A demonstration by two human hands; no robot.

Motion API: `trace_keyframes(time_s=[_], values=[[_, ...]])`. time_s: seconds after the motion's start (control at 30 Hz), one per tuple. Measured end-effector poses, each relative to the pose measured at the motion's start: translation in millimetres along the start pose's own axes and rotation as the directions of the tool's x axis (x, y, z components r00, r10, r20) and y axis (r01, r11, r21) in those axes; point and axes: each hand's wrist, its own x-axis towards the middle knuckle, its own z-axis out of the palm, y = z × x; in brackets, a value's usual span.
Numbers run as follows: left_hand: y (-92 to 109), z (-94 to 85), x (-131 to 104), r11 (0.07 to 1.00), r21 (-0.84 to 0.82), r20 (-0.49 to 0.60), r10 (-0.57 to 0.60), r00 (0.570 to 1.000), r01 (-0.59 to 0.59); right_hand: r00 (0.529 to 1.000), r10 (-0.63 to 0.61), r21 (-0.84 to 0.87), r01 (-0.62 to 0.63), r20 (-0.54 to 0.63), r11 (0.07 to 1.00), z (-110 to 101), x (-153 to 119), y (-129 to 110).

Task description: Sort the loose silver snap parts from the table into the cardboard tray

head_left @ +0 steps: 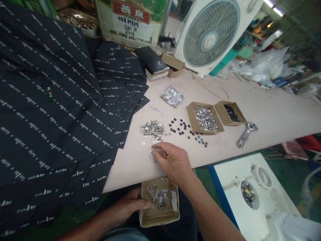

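Observation:
My left hand (136, 203) grips a small open cardboard box (160, 221) by its left side, thumb over the rim, just below the table edge. Loose metal snap fasteners (162, 199) lie inside that box. On the tabletop above it, my right hand (173, 160) is curled, thumb and fingers closing round a few metal snap pieces (162, 153). Just beyond its fingertips spreads a pile of silver snap parts (152, 129). Dark round caps (180, 129) are scattered to the right of the pile.
Black printed fabric (75, 110) covers the table's left side. Boxes of silver parts (191, 112) and black parts (242, 117) stand right, beside a metal tool (244, 136). Behind are a bag of parts (172, 96), a black notebook (151, 60) and a fan (210, 36). A white machine (233, 174) stands lower right.

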Motion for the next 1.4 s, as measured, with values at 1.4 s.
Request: trace_keyframes(time_s=[1.4], values=[[25, 32.2, -5, 0.996, 0.023, 0.128, -0.085, 0.988, 0.082, 0.976, 0.18, 0.284, -0.208, 0.123, 0.936, -19, -8, 21]])
